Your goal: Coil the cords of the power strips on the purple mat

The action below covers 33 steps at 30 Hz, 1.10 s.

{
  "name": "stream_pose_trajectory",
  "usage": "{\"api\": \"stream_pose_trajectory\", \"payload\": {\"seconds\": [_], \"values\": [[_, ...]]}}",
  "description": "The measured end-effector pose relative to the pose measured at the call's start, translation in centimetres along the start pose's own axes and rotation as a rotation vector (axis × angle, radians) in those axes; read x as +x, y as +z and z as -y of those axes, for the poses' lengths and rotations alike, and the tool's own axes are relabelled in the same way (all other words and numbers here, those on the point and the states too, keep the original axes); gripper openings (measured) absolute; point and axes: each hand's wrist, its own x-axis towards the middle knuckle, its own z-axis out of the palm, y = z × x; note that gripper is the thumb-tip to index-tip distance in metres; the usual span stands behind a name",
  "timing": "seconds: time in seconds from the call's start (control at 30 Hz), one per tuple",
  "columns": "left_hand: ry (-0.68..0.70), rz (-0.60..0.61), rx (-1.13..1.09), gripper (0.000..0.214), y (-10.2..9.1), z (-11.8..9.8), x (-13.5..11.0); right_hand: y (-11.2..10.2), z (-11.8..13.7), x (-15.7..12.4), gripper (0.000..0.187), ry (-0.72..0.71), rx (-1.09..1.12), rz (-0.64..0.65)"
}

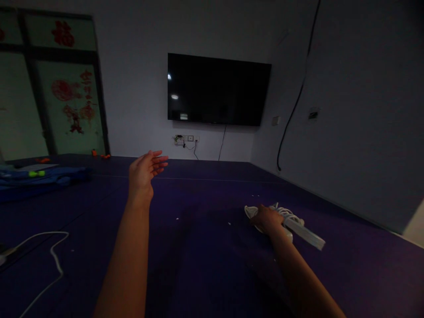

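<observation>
Left hand (145,170) hovers, fingers loosely extended; right hand (267,217) touches a coiled white cord (289,216) on a flat, dark-purple surface (198,256), its grip unclear.

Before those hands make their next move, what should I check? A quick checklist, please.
1. Right hand at the white bundle: ok, touching it.
2. Firm hold there: cannot tell, the fingertips are hidden or too dark.
3. Left hand free: ok, raised with nothing in it.
4. Loose white cable apart from the bundle: ok, it lies over on the left.
5. Purple surface free of scraps: not ok, small white bits lie on it.
</observation>
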Motion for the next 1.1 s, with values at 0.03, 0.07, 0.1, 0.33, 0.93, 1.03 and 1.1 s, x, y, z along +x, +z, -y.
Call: {"api": "stream_pose_trajectory", "payload": {"seconds": [0.03,0.07,0.1,0.33,0.93,1.03,1.1], "values": [[-0.013,-0.001,0.006,0.029,0.0,0.1,0.1,-0.1,0.1,-0.2,0.055,-0.003,0.004,-0.002],[-0.027,-0.004,0.013,0.028,-0.1,0.2,0.1,-0.4,0.2,-0.3,0.055,-0.002,0.006,-0.011],[-0.041,-0.007,0.019,0.028,-0.1,0.3,0.2,-0.7,0.3,-0.5,0.054,0.000,0.006,-0.027],[-0.076,0.000,0.056,0.026,0.4,0.6,0.1,-5.6,1.3,-2.4,0.058,-0.115,0.211,-0.230],[0.030,0.603,0.477,0.036,4.3,2.5,-3.0,-11.6,13.9,-7.3,0.043,-0.562,2.011,0.535],[0.026,0.555,0.518,0.022,4.3,2.4,-2.9,-11.9,13.6,-7.4,0.050,-0.590,1.966,0.517],[0.027,0.547,0.487,0.017,4.5,2.2,-3.0,-12.2,13.5,-7.7,0.056,-0.620,1.896,0.488]]}}
